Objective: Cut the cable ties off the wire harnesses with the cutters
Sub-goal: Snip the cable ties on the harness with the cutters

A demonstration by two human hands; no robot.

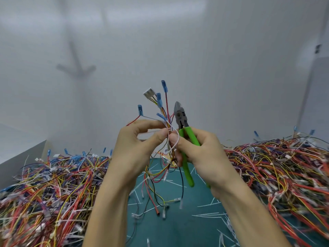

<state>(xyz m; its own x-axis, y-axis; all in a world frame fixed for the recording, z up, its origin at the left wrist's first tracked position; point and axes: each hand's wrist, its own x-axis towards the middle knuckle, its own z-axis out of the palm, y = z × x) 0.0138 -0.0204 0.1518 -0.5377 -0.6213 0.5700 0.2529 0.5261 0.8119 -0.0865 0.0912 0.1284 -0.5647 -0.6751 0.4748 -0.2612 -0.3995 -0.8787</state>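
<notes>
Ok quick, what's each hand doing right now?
The left hand pinches the wire harness.
The right hand grips the cutters, fingertips also touching the harness.

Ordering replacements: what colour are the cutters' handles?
Bright green, on the steel-headed cutters; head view shows it best.

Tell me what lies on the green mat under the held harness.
White cut tie scraps litter the mat; loose ends of the harness dangle over it. The forearms hide parts.
</notes>
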